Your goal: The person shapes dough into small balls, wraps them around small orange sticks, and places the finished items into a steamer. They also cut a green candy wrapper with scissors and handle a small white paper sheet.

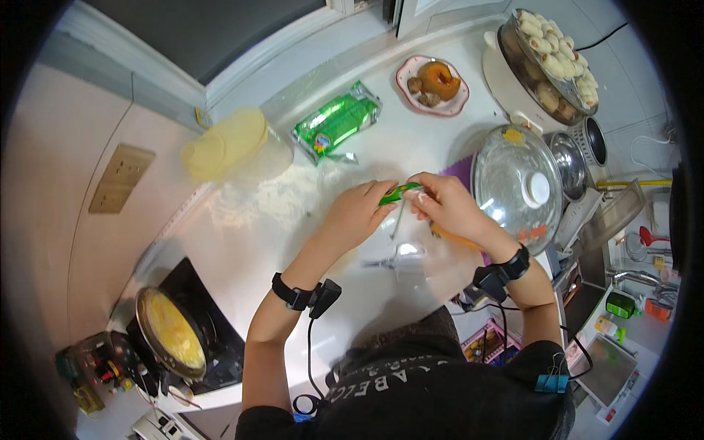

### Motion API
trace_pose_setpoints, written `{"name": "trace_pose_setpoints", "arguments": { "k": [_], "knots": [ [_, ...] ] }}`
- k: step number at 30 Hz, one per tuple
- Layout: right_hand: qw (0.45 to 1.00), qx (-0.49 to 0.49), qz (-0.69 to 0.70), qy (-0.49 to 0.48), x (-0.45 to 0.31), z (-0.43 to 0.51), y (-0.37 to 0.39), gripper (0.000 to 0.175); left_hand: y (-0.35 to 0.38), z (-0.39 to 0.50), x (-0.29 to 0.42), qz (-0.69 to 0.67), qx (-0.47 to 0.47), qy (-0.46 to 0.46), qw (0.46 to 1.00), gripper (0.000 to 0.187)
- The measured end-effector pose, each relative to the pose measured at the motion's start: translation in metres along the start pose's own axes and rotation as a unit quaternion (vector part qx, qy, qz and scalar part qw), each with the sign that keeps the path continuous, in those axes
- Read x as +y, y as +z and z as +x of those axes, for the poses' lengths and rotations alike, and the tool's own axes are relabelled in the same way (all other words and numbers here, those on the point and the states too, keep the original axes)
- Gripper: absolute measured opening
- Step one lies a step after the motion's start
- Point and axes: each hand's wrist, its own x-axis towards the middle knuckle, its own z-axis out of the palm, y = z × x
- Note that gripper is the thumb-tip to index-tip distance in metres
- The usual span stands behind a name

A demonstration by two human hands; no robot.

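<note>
Above the white countertop [231,242], my left hand [360,212] grips one end of a small green wrapped stick [391,196], perhaps a sausage. The fingers of my right hand [445,201] pinch its other end, where some of the wrapper looks loose. A thin greenish strip [398,220] shows just below the stick; I cannot tell whether it hangs or lies there. Scissors [393,261] lie on the counter nearer to my body, their blades to the left. Beyond my hands is a shiny green plastic packet [338,121], with a torn-off strip [344,158] beside it.
A glass lid [506,181] rests on the right, by a purple mat [461,169]. Behind are a plate [404,91] with food and a steamer [503,82] topped with rolls. A yellow-lidded container [228,143] stands left; a pan [170,330] sits on the stove.
</note>
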Motion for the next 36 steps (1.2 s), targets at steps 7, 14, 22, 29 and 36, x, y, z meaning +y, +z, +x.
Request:
{"name": "trace_pose_setpoints", "arguments": {
  "k": [7, 14, 22, 29, 36],
  "knots": [
    [0.934, -0.034, -0.337, -0.117, 0.110, -0.078, 0.091, 0.033, 0.024, -0.114, 0.050, -0.077, 0.061, -0.269, 0.958, 0.028],
    [0.914, -0.012, -0.401, -0.069, 0.151, -0.092, 0.130, 0.037, 0.019, -0.151, 0.085, -0.222, 0.139, -0.197, 0.945, 0.021],
    [0.999, 0.009, -0.021, -0.035, 0.041, -0.132, 0.070, 0.049, 0.003, -0.171, 0.130, -0.368, 0.116, -0.155, 0.909, 0.026],
    [0.983, 0.034, -0.086, -0.157, -0.040, -0.178, 0.038, 0.072, 0.003, -0.173, 0.158, -0.305, 0.114, -0.065, 0.943, 0.024],
    [0.957, 0.035, -0.168, -0.234, -0.068, -0.190, 0.042, 0.069, 0.006, -0.172, 0.174, -0.247, 0.142, 0.002, 0.959, 0.032]
  ]
}}
